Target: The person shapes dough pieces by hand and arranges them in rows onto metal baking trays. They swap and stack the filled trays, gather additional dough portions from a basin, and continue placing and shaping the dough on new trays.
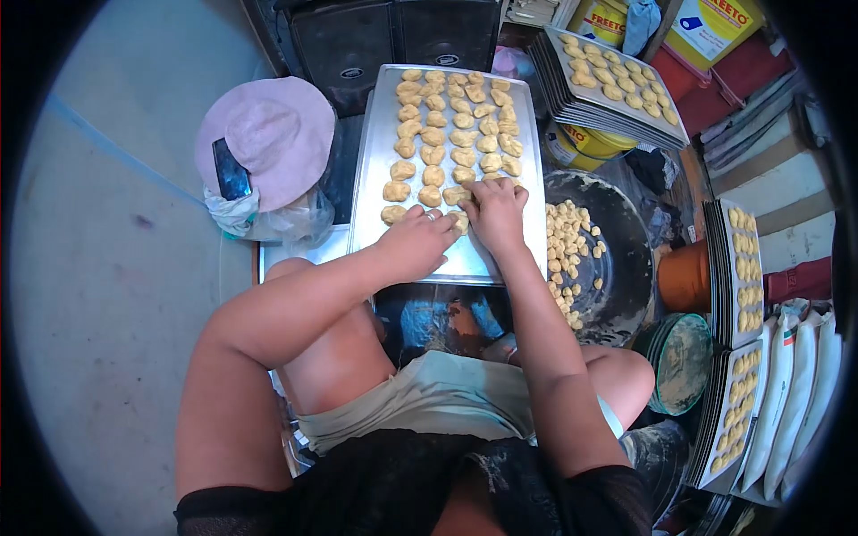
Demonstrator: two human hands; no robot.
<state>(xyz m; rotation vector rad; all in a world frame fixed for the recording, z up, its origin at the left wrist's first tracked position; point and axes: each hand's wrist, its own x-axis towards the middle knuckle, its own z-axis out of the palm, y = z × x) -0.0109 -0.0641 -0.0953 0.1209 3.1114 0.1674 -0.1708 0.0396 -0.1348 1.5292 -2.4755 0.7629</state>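
Note:
A metal baking tray (377, 134) lies in front of me, with rows of pale yellow dough pieces (433, 154) on it. Over its near rows, my left hand (420, 239) rests low with a ring on it, its fingers stretched out. Its fingertips touch a front-row dough piece (459, 221). Close beside it, my right hand (497, 210) bends its fingers down over the near right rows, thumb toward that same piece. What lies under the right fingers is hidden. Another dough piece (393, 214) sits left of my left hand.
A wide black basin (621, 241) holds many small dough lumps (565, 237) at right. Stacked trays of dough (617, 80) stand behind it on a yellow bucket (581, 147); more tray stacks (740, 268) are far right. A pink hat (277, 125) with a phone (231, 170) lies left.

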